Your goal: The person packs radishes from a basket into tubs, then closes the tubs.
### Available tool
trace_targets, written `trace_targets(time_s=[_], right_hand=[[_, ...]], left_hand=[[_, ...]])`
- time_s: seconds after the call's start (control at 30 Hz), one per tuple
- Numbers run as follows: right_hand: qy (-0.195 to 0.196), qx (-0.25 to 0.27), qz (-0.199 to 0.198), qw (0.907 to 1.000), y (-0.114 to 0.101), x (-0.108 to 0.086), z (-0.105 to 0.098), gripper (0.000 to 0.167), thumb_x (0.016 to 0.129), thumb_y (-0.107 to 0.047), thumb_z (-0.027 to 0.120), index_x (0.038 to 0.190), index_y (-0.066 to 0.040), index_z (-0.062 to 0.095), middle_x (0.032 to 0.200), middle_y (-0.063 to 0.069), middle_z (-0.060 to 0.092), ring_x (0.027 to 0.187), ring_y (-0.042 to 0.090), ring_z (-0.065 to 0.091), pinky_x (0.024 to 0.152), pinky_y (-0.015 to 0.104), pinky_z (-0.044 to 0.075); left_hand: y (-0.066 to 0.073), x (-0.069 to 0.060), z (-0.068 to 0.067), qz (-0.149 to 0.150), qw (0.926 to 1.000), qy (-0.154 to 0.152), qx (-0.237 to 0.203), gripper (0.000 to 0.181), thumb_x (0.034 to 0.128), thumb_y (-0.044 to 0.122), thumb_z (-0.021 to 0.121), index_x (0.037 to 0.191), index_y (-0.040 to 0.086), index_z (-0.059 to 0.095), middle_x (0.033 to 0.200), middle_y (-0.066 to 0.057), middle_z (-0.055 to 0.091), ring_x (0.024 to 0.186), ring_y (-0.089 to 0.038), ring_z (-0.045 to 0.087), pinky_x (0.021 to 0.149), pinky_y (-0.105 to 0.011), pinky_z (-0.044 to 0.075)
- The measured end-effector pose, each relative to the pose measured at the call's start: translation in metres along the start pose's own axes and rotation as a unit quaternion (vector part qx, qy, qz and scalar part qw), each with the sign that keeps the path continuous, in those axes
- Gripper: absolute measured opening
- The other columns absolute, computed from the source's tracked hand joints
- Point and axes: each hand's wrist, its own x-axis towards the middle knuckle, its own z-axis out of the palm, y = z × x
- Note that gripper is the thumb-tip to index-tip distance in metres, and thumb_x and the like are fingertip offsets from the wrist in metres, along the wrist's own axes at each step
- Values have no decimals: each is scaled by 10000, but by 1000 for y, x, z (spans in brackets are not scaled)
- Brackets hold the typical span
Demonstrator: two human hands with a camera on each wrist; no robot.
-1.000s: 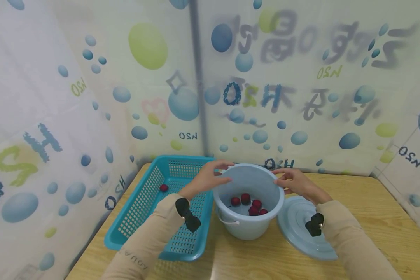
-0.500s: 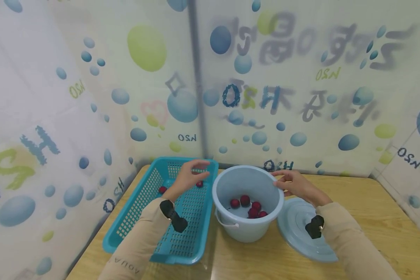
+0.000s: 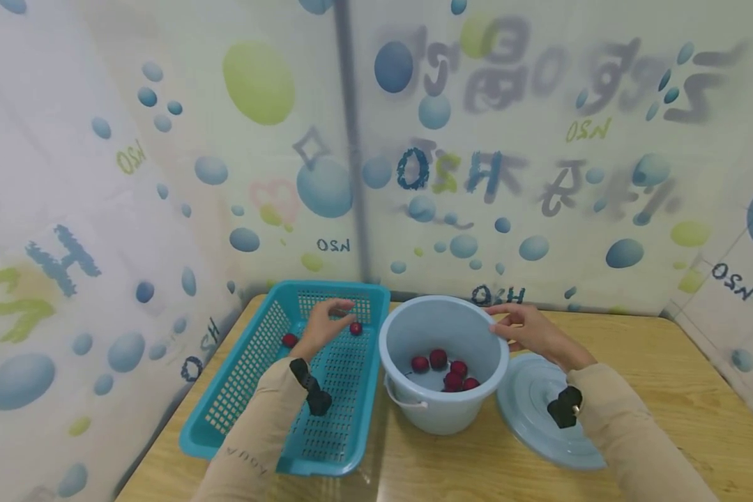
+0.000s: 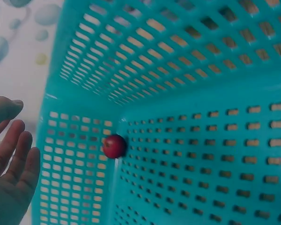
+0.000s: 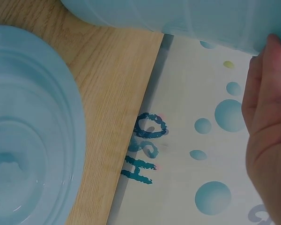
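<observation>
Left hand (image 3: 322, 326) (loosely spread) hangs over the basket (image 3: 365, 397) near two red fruits (image 3: 355, 328), right hand (image 3: 535, 335) gripping the bucket (image 3: 442, 413)

Pale bubble-printed walls (image 3: 276, 160), dark vertical strip (image 3: 354, 139), wooden table (image 3: 652, 376)

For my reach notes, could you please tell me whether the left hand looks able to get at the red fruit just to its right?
Most likely yes: the left hand appears to hold nothing and is over the turquoise basket, close to that red fruit, with nothing visible between them.
</observation>
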Motion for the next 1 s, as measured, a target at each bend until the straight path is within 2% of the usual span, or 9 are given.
trace_targets(time_s=[0.07,0.23,0.4,0.5,0.7,1.0], right_hand=[[6,-13,-17,10000,0,0,0,521,844,-229,601,1276,5,427,928,160,566,787,233,601,657,373,529],[47,-22,38,10000,1,1,1,544,831,-255,614,1279,-6,430,925,152,575,792,228,605,658,374,529],[101,-2,116,9999,1,1,2,541,828,-248,619,1276,-8,436,919,151,575,789,225,606,658,375,529],[82,-19,107,9999,0,1,2,533,832,-248,613,1277,-12,437,925,148,574,792,222,604,662,373,528],[122,-3,125,9998,0,0,2,531,833,-248,613,1278,-20,438,913,142,576,785,221,606,659,370,529],[189,-72,172,9996,1,1,2,541,830,-259,616,1278,-16,434,915,139,569,777,215,602,657,368,529]], left_hand=[[-8,2,2,9,10000,39,38,308,823,118,612,1107,6,573,1096,-158,572,995,-282,527,812,-411,455],[-27,5,9,-247,9994,-52,218,289,813,82,616,1090,7,582,1089,-140,580,990,-274,529,803,-401,460],[-39,6,16,-431,9986,-181,249,269,811,65,611,1075,15,592,1100,-127,572,996,-277,524,795,-408,460],[-46,6,20,-436,9984,-183,307,269,811,66,608,1074,10,589,1102,-137,568,997,-295,529,795,-418,463],[-51,8,25,-491,9975,-246,451,302,811,77,612,1097,-11,569,1117,-168,557,1010,-327,526,814,-427,456],[-55,13,32,-904,9937,-411,526,389,802,93,624,1166,6,522,1179,-179,511,1048,-336,508,836,-436,446]])
